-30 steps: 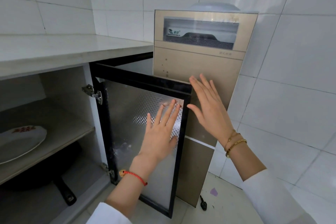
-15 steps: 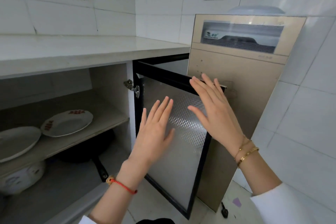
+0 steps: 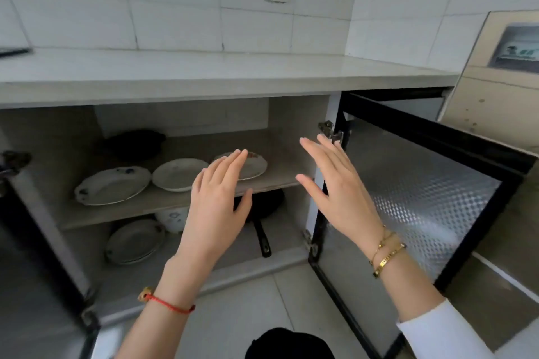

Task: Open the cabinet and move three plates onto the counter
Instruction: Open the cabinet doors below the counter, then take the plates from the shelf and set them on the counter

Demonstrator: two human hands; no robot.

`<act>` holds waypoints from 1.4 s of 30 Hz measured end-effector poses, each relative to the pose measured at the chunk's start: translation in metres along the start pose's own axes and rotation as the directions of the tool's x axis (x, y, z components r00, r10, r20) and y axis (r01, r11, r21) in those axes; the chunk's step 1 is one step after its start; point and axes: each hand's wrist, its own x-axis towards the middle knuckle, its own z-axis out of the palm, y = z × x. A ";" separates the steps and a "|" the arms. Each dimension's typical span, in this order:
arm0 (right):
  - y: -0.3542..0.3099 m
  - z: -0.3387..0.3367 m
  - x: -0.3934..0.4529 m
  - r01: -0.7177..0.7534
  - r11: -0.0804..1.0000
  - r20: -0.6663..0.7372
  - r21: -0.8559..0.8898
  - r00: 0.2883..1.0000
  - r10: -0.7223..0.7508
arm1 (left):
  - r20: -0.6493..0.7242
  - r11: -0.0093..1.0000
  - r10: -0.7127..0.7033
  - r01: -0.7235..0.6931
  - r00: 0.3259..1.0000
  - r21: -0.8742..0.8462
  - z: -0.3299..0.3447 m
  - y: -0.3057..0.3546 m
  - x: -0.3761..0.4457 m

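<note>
The cabinet under the white counter (image 3: 221,73) stands open, its right door (image 3: 420,195) swung out wide. On the upper shelf (image 3: 163,201) lie three white plates side by side: a left plate (image 3: 112,185), a middle plate (image 3: 178,173) and a right plate (image 3: 253,166) partly hidden by my fingers. My left hand (image 3: 217,201) hovers in front of the shelf, fingers spread, holding nothing. My right hand (image 3: 335,186) is held up beside the door hinge, open and empty too.
A dark pot (image 3: 135,144) sits at the back of the upper shelf. Below are a stack of plates (image 3: 132,240), a white bowl (image 3: 172,217) and a black frying pan (image 3: 262,213). A beige appliance (image 3: 495,90) stands right of the door. The left door (image 3: 20,242) is open as well.
My view has swung left from the right door to the cabinet's inside. Both hands have left the door and now hover in front of the shelf, still empty.
</note>
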 end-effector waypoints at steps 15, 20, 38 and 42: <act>-0.088 0.142 0.044 0.112 0.933 0.201 0.342 0.961 -0.189 | -0.113 0.896 -0.379 0.395 0.918 0.203 -0.075 -0.129 -0.074; -0.106 0.201 0.075 0.117 0.916 0.278 0.384 0.931 -0.235 | -0.156 0.851 -0.456 0.480 0.876 0.214 -0.070 -0.171 -0.075; -0.131 0.383 0.197 0.072 0.951 0.466 0.301 0.859 -0.213 | -0.151 0.651 -0.715 0.729 0.683 0.210 -0.012 -0.322 -0.018; -0.139 0.408 0.187 -0.028 0.946 0.476 0.322 0.869 -0.136 | -0.077 0.574 -0.792 0.782 0.606 0.242 0.002 -0.355 -0.009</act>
